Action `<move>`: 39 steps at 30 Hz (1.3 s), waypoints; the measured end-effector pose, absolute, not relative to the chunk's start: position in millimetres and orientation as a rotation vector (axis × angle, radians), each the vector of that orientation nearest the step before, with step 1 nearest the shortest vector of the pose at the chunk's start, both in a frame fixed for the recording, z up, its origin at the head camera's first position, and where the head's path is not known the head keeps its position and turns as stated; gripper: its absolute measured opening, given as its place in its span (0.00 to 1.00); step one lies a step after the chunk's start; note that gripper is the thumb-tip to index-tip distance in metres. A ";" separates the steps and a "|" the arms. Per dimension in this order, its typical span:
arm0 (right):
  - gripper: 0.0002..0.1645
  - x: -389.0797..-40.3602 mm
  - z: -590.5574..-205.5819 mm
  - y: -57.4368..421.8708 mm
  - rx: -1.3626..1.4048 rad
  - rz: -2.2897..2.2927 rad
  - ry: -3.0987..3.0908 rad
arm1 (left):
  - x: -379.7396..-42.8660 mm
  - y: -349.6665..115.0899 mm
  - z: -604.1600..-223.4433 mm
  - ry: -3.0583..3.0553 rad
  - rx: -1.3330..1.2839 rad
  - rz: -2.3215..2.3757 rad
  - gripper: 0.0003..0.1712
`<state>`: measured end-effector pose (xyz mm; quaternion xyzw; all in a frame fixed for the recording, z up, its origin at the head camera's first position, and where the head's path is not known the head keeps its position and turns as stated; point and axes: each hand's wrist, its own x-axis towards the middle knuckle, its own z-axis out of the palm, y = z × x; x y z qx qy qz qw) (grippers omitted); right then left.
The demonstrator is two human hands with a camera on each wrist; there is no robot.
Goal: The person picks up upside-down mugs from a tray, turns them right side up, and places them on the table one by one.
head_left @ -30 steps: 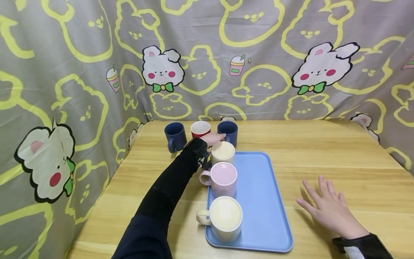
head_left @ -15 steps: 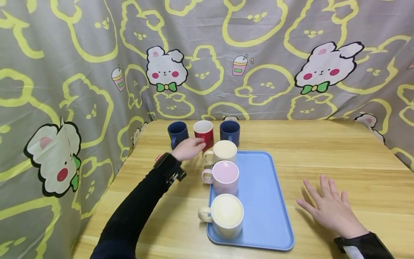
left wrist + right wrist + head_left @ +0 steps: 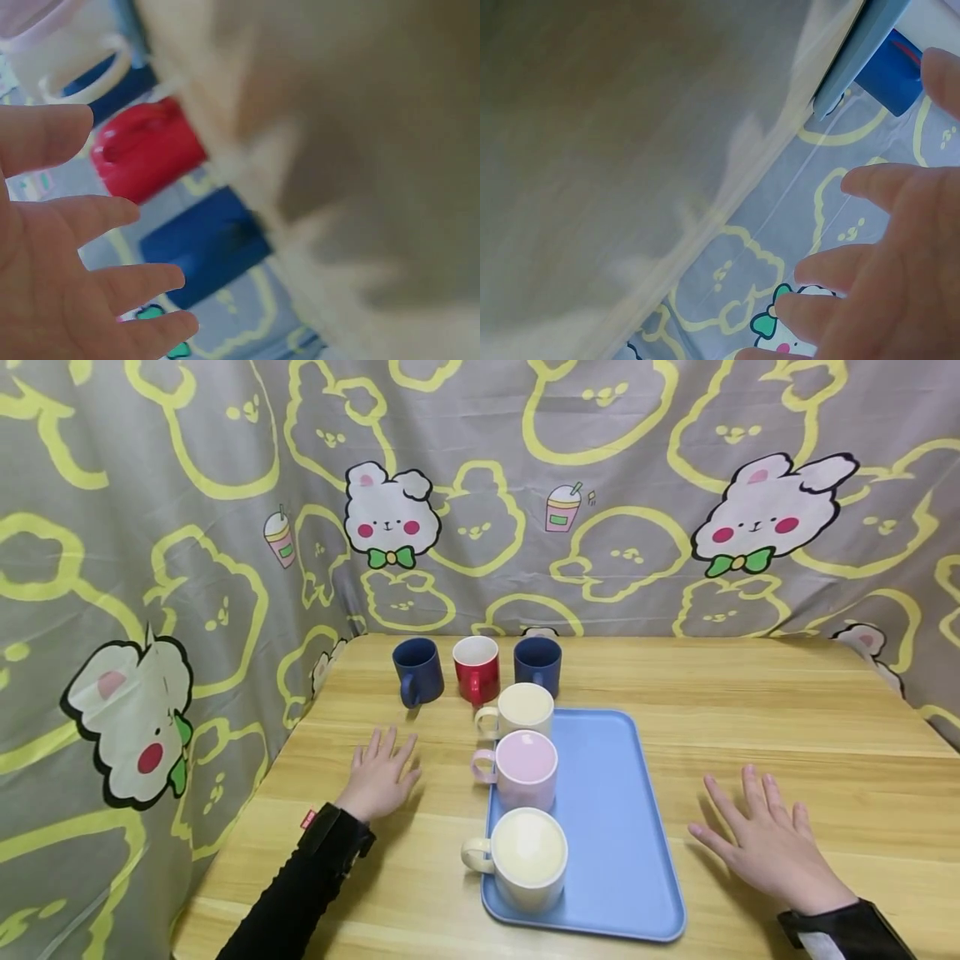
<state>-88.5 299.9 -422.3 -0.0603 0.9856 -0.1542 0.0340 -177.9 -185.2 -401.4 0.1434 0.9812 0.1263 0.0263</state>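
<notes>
On the left part of the blue tray [image 3: 600, 860] three mugs stand in a column, handles to the left: a cream mug [image 3: 528, 860] in front, a pink mug [image 3: 527, 781] in the middle, another cream mug [image 3: 528, 708] at the back. Behind them, in a row on the table, are a navy mug [image 3: 422, 672], a red mug [image 3: 477, 668] and a second navy mug [image 3: 538, 664]. My left hand [image 3: 380, 781], fingers spread and holding nothing, is over the table left of the tray. Right of the tray my right hand [image 3: 767, 847] also has its fingers spread, with nothing in it.
The wooden table [image 3: 787, 710] meets a grey patterned curtain [image 3: 480, 527] along its back edge. More of this curtain hangs along the left side. The tray's right half shows bare blue surface.
My left hand has drawn back from the far mugs toward the front left, its fingers now spread. The right hand and all the mugs stay in place.
</notes>
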 end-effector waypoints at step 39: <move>0.49 -93.4 -421.2 296.8 -0.165 -0.524 3.016 | -269.8 -120.9 -403.2 2.532 0.632 0.952 0.19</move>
